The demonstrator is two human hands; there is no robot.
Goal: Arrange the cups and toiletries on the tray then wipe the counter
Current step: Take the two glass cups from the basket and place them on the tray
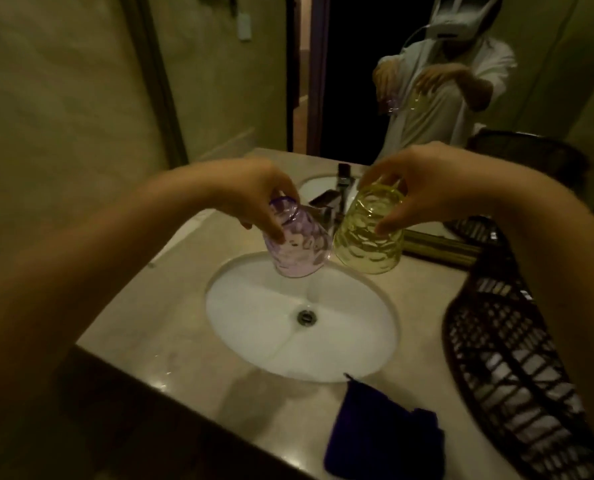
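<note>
At the centre of the frame, above the far rim of the white oval sink basin (pixel 254 323), we hold two dimpled glass cups upside down, mouths facing the bowl and nothing inside either. Our left hand (pixel 254 195) grips the pale purple faceted glass cup (pixel 297 245) by its base, fingers curled over the upturned bottom and the thumb pressed on its side. Our right hand (pixel 437 192) clasps the yellow-green faceted glass cup (pixel 368 240) the same way, fingers wrapped round the base, one fingertip on the wall. The two cups hang just beside each other, nearly touching, in front of the chrome faucet (pixel 333 202).

Below them the basin is empty apart from its metal drain (pixel 306 317). At the lower middle a dark blue folded cloth (pixel 382 434) lies on the beige stone counter (pixel 133 317). Along the right edge sits a dark woven wicker tray (pixel 496 323), with pale items inside that we cannot make out.
</note>
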